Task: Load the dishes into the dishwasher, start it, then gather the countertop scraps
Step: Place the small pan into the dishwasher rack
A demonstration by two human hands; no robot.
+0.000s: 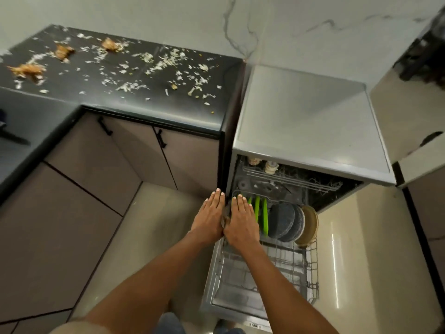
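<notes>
The dishwasher (pixel 313 131) stands open with its door (pixel 231 307) folded down. On the pulled-out lower rack (pixel 311 266) stand green plates (pixel 264 219), dark grey plates (pixel 285 221) and a tan plate (pixel 310 225), all on edge. My left hand (pixel 212 214) and my right hand (pixel 243 219) are at the rack's left end, fingers straight. They press flat on either side of a speckled plate (pixel 227 213), of which only the edge shows between them. Food scraps (pixel 125 63) are scattered over the black countertop (pixel 168 109).
The upper rack (pixel 289 177) inside the machine holds cups (pixel 271 167). Grey cabinets (pixel 134 153) with black handles run along the left under the counter. A tall unit (pixel 414 112) stands at the right. The floor (pixel 361 261) is glossy tile.
</notes>
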